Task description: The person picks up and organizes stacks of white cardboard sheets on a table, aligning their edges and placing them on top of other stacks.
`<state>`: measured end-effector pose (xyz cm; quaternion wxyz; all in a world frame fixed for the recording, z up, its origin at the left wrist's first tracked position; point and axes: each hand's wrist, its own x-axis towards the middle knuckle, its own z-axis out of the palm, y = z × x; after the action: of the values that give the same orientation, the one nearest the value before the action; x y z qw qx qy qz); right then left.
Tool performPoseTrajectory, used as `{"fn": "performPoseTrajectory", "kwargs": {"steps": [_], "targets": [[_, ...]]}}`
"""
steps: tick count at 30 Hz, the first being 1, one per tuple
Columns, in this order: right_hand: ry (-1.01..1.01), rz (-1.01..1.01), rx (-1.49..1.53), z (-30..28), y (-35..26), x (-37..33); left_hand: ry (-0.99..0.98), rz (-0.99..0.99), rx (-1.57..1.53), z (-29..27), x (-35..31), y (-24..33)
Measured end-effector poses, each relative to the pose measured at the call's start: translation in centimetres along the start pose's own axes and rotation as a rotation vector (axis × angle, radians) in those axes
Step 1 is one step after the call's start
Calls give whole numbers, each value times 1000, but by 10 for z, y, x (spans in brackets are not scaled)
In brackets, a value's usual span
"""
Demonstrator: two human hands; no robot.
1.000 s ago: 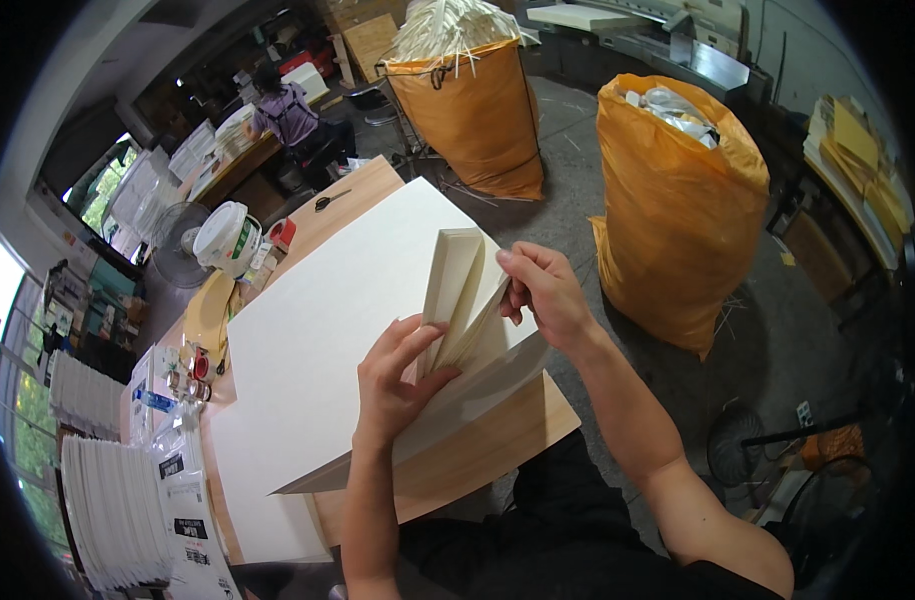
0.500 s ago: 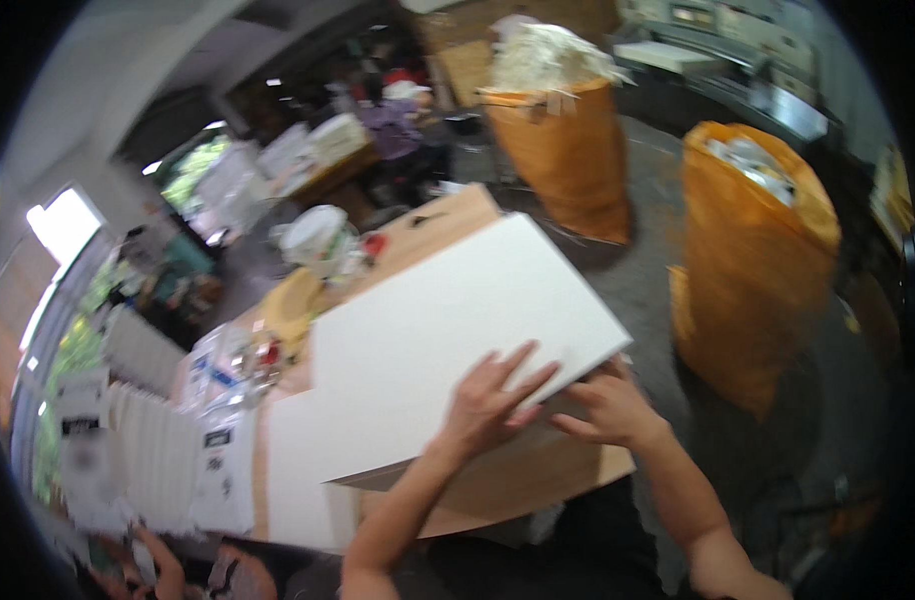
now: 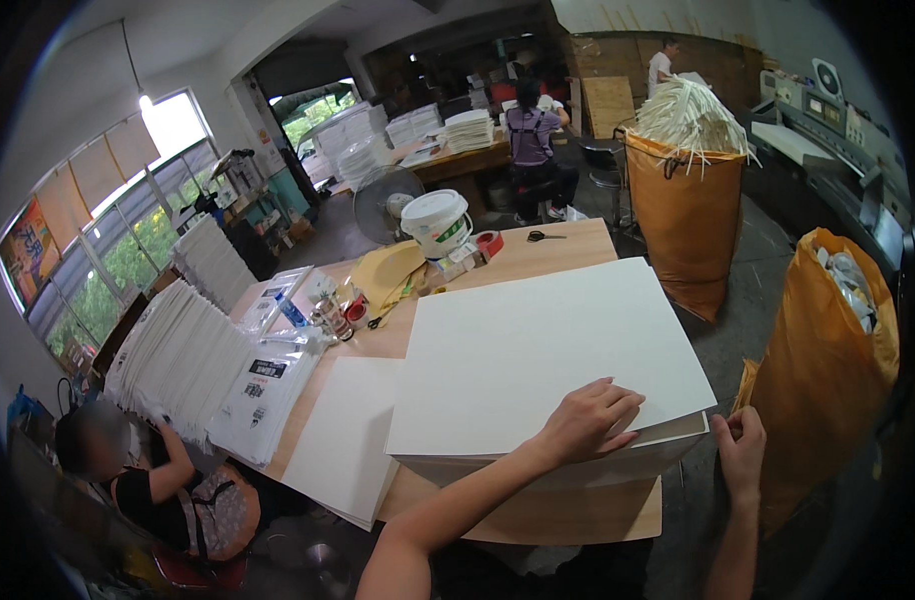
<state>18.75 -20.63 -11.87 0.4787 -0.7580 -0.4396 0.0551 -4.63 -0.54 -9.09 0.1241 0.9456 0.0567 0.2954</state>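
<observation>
While the wooden desk [image 3: 578, 505] fills the middle of the frame, the biggest thing on it is a stack of large white sheets [image 3: 548, 360], lying flat at centre with its near edge at the desk's front. The top sheet looks smooth and squared to the pile, so the laying-down part seems done; whether more pressing or aligning is left cannot be told. A second, thinner pile of white sheets [image 3: 348, 450] lies lower left of it, touching the big stack's left side and hanging over the desk edge. Two tall orange sacks stand on the floor: one [image 3: 688, 220] at upper right stuffed with white strips, the other [image 3: 828, 380] at far right. Fanned printed sheets [image 3: 193, 350] cover the left end, where another person sits at lower left. Smaller things crowd the upper centre: a white bucket [image 3: 438, 222], a yellow cloth [image 3: 388, 275], a red tape roll [image 3: 490, 243], scissors [image 3: 546, 236].

The left hand [image 3: 590, 418] rests palm down on the top sheet near its lower right corner, fingers [image 3: 618, 398] spread flat, gripping nothing. The right hand [image 3: 743, 455] sits just past the stack's right corner, fingers curled loosely, thumb near the edge; whether it pinches anything cannot be told
</observation>
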Motion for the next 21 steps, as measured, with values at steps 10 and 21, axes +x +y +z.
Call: {"fn": "performPoseTrajectory", "kwargs": {"steps": [10, 21], "targets": [[-18, -53, -64, 24, -75, 32, 58, 32, 102, -6, 4, -3], [-113, 137, 136, -1, -59, 32, 121, -43, -122, -9, 9, 3]]}}
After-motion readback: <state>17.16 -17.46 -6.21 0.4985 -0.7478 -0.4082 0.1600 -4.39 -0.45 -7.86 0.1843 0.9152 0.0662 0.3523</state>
